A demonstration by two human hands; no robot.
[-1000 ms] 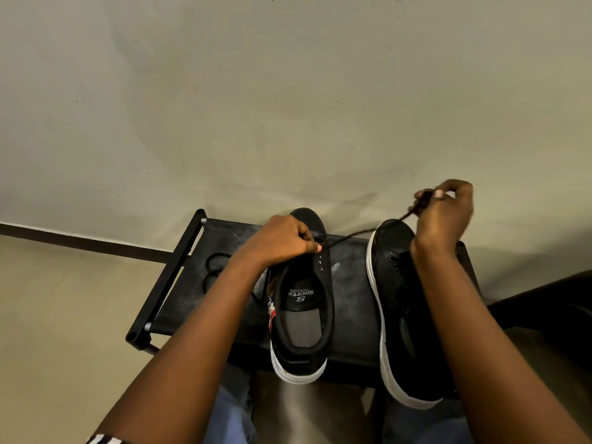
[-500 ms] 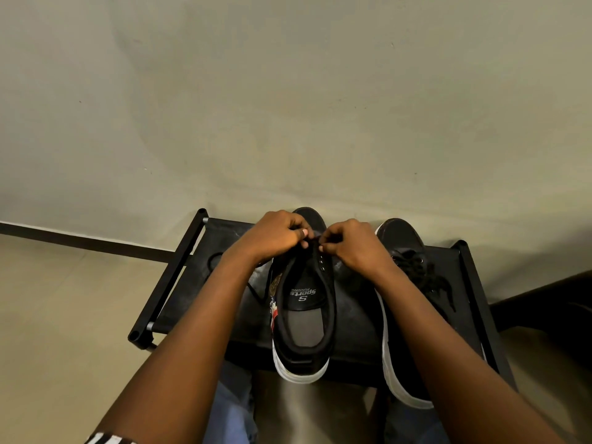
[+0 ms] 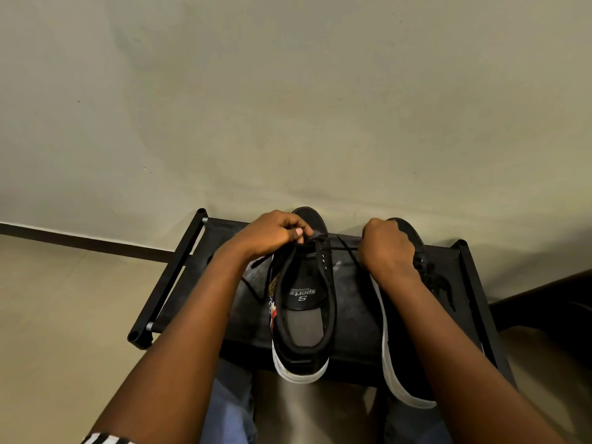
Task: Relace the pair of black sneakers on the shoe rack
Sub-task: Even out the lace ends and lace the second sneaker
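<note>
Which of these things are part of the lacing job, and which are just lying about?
In the job: left hand, right hand, black lace held between them, open sneaker, second sneaker, shoe rack.
Just there: wall, floor, dark object at far right.

— What is the shoe rack (image 3: pixel 166 283) made of?
— Matt black tubes, metal or plastic, I cannot tell, with short silvery metal-looking sleeves (image 3: pixel 150 326) near the corners. Its shelf (image 3: pixel 352 315) is dull black cloth with a pale scuffed patch.
— And the shoes?
— The middle sneaker (image 3: pixel 326 315) has a matt black cloth-like upper, a smooth white rubbery sole (image 3: pixel 299 374), small shiny eyelets (image 3: pixel 324 261) and a grey cloth-looking insole (image 3: pixel 304 328). The other sneaker (image 3: pixel 402 363) shows the same dull black and white edge.
— The lace (image 3: pixel 344 248)?
— Thin black cord, matt.
— Around them?
— The wall (image 3: pixel 288 107) is matt paint, faintly blotched; the floor (image 3: pixel 64 315) is smooth with a soft sheen.
</note>
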